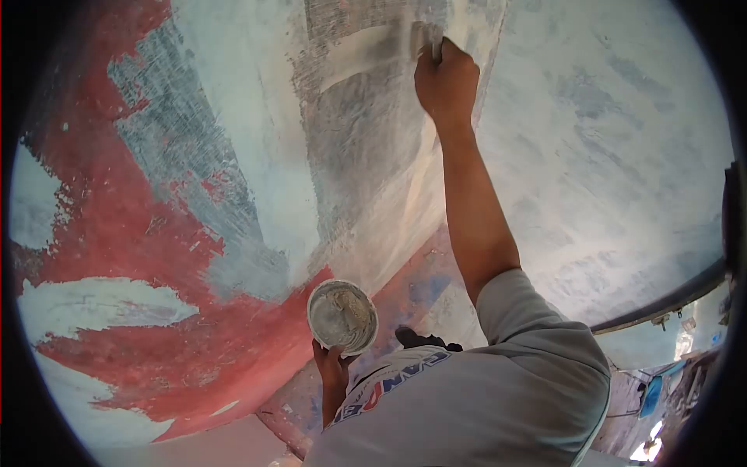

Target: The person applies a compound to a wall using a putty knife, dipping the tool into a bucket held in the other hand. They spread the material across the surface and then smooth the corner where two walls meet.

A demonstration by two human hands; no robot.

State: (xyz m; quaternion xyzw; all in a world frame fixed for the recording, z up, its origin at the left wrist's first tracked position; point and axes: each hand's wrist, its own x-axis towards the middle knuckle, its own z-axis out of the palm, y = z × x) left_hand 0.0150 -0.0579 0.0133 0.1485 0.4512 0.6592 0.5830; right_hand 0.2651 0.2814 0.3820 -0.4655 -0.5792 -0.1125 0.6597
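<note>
My right hand (447, 82) is raised at the top centre, its fingers closed round a flat scraper (426, 40) whose blade lies against the patchy grey and white surface (366, 117). Low in the middle, my left hand (333, 367) holds a round tub (342, 317) by its lower rim, with the fingers partly hidden behind it. Grey paste lines the inside of the tub, and a lighter lump sits on its right side. The tub is tilted so that its opening faces the camera.
Red paint (101, 194) with pale patches covers the curved surface on the left. A smooth whitish surface (622, 156) spans the right, ending at a dark edge (661, 303). Below that edge are a blue object (651, 395) and clutter. A dark object (424, 339) lies beyond the grey shirt.
</note>
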